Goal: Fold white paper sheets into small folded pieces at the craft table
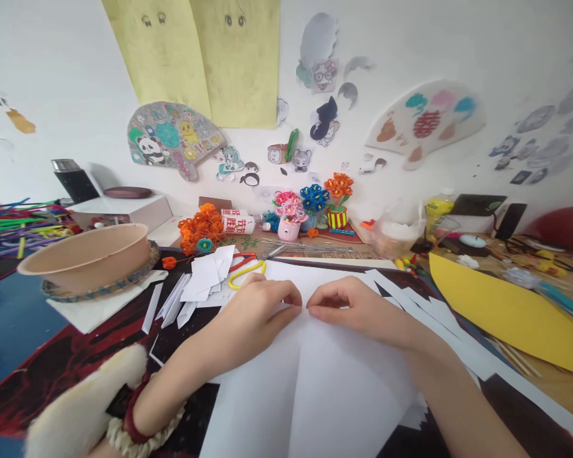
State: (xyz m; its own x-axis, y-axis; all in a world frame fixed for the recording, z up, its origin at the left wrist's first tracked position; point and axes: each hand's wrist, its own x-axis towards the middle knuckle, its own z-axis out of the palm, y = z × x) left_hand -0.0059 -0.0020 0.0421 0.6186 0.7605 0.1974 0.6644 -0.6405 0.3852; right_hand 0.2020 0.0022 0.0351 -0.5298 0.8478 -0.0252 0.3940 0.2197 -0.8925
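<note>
A large sheet of white paper (267, 407) lies in front of me, with a crease running down its middle. My left hand (262, 308) has thumb and fingertips closed at the paper, just left of the crease. Close beside it, my right hand (348, 305) pinches at the same place from the right. The fingertips of both hands nearly meet, and the exact bit of paper between them is hidden. Left of my left hand are small cut white paper pieces (205, 277) in a loose pile, with a yellow loop handle (246, 275) beside them.
A beige basin (86, 254) stands at left near colourful pipe cleaners (19, 229). Along the wall are pipe-cleaner flowers (315, 198) in small pots and orange ones (203, 229). White paper strips (430, 312) and a yellow sheet (510, 312) lie at right.
</note>
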